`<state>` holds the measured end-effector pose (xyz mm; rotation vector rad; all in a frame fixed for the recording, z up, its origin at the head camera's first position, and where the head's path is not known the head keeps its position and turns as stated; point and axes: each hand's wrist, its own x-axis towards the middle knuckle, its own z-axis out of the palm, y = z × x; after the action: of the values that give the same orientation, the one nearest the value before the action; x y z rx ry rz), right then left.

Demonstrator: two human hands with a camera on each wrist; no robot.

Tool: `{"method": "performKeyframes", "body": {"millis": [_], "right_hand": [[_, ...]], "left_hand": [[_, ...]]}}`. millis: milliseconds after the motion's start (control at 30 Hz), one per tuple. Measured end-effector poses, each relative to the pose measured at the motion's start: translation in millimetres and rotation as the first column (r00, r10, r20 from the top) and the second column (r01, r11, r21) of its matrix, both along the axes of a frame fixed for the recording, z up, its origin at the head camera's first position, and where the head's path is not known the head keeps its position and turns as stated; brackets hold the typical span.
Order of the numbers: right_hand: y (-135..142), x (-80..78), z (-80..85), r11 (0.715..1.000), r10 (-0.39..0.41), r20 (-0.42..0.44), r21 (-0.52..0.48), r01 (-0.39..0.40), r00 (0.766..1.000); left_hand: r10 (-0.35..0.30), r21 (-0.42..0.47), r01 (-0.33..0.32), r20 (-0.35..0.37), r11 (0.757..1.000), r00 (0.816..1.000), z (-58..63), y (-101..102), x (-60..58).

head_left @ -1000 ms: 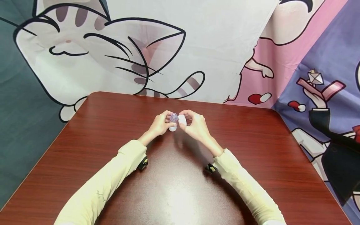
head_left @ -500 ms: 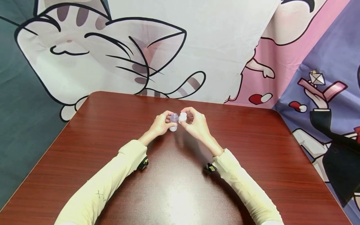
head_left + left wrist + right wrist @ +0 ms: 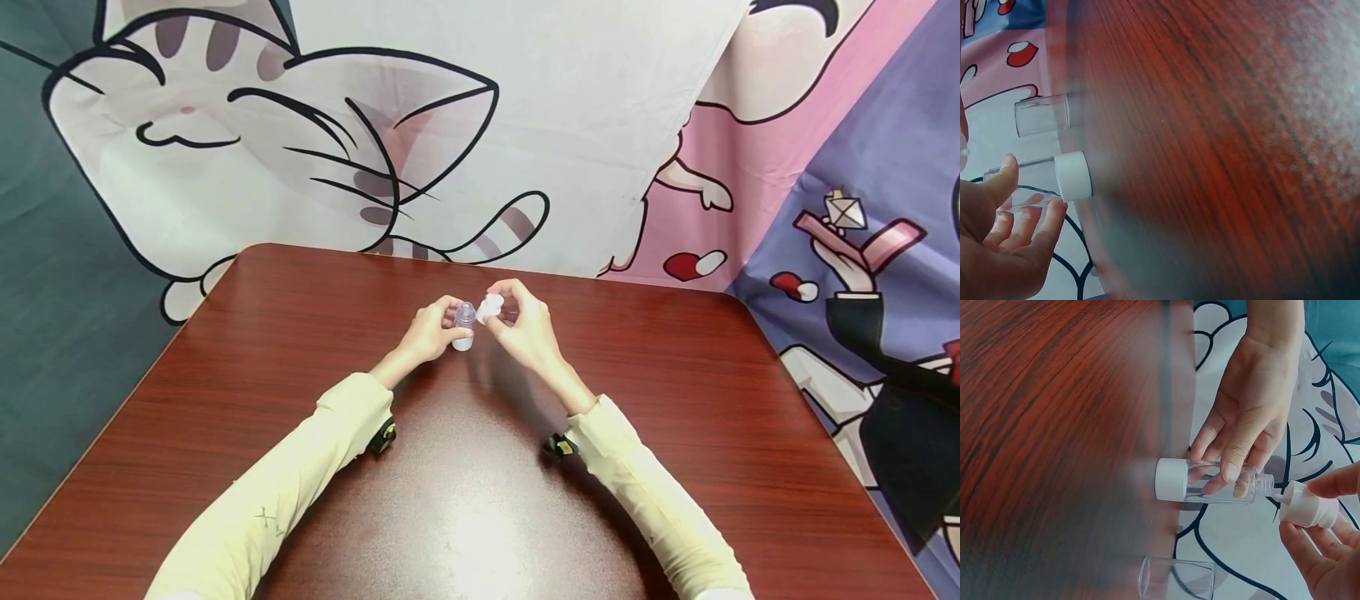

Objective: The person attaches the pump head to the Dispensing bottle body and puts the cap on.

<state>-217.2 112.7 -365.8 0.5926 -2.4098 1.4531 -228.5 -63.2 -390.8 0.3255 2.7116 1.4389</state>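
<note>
My left hand [image 3: 431, 331] grips a clear bottle [image 3: 464, 317] with a threaded neck and a white base [image 3: 1171, 479]. It stands upright at the far middle of the table. Thumb and fingers of my right hand [image 3: 528, 329] pinch a white pump top [image 3: 491, 307], tilted just beside the bottle's mouth. In the right wrist view, the small tip under the pump top [image 3: 1302, 505] is close to the open neck; whether they touch I cannot tell. A clear cylindrical cap [image 3: 1175, 578] stands on the table near the bottle, also visible in the left wrist view.
The brown wood-grain table [image 3: 300, 350] reaches around both forearms, with a bright glare patch at its front. A printed cartoon cloth [image 3: 600, 125] hangs behind the far edge. Each wrist carries a small black camera.
My right hand has moved slightly up and away from the bottle, and the pump top has tilted in its fingers. The left hand and bottle stay nearly still.
</note>
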Motion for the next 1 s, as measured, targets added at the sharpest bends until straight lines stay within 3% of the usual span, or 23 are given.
{"method": "performKeyframes", "body": {"millis": [400,633,1000], "right_hand": [[-4.1,-0.6,0.0,0.999,-0.003,0.02,-0.047,0.004,1.0],[-12.5,21.5,29.8,0.999,-0.018,0.011,-0.032,0.019,1.0],[-16.5,21.8,33.7,0.999,0.001,-0.029,-0.049,-0.002,1.0]], "left_hand": [[0.001,-0.003,-0.001,-0.007,1.0,1.0,-1.8,-0.5,0.4],[-0.004,0.002,0.004,-0.022,1.0,1.0,-2.1,-0.3,-0.1],[0.0,-0.016,0.0,-0.029,1.0,1.0,-0.9,-0.6,0.7]]}}
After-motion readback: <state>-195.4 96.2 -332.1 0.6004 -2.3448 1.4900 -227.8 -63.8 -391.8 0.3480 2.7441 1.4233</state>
